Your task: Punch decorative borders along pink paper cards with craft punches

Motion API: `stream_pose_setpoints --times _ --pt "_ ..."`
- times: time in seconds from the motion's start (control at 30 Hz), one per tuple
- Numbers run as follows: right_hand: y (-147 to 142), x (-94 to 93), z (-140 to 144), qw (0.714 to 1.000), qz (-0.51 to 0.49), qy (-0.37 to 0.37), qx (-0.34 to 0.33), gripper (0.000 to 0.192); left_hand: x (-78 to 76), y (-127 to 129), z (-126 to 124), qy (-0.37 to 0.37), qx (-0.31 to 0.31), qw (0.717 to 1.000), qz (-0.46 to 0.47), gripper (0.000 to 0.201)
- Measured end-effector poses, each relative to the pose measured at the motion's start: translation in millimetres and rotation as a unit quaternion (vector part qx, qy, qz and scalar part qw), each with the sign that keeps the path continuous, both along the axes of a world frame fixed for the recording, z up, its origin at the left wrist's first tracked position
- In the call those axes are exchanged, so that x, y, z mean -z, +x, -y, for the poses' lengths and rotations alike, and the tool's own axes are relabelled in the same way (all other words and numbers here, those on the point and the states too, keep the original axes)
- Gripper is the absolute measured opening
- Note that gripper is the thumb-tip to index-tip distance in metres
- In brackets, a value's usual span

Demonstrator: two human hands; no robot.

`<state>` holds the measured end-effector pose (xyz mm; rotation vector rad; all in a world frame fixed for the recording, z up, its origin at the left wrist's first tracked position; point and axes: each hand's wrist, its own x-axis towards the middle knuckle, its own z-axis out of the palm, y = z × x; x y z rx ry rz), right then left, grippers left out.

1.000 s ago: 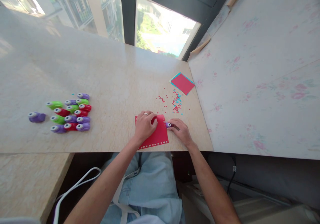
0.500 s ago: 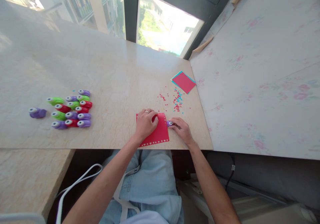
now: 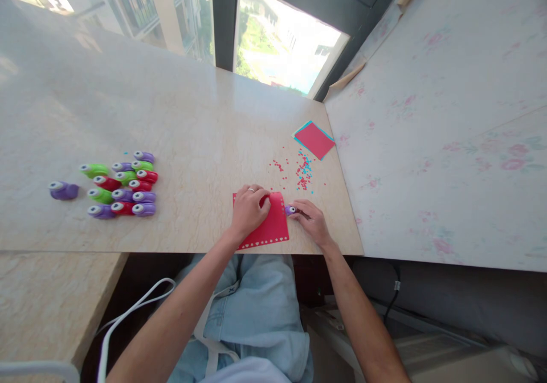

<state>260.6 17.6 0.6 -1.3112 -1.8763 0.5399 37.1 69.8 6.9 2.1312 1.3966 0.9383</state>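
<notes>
A sheet of red paper [image 3: 273, 223] lies at the table's front edge, with small cut-out shapes along its bottom, right and top borders. My left hand [image 3: 251, 209], a ring on one finger, rests over the paper's upper left part, fingers bent and holding it. At the paper's right edge, my right hand [image 3: 311, 220] is closed around a small purple craft punch [image 3: 289, 210]. The punch meets the paper's edge; its white-and-dark round top faces up between my fingers.
Red and blue paper bits [image 3: 304, 171] lie scattered beyond my hands. Behind them is a stack of coloured paper [image 3: 315, 141] by the wall. Several purple, green and red punches [image 3: 123, 195] stand grouped at the left, with one purple punch [image 3: 64, 190] apart.
</notes>
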Motion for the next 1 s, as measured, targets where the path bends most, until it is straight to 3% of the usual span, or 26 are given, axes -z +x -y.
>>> stream_pose_setpoints --times 0.77,1.0 --pt "-2.7 -0.2 1.1 1.000 -0.001 0.016 0.000 0.024 -1.4 -0.2 0.5 -0.006 0.002 1.000 0.002 0.018" --pt "-1.0 -1.3 1.5 1.000 0.015 -0.013 -0.003 0.025 -1.6 -0.3 0.4 -0.007 0.002 1.000 -0.002 0.018"
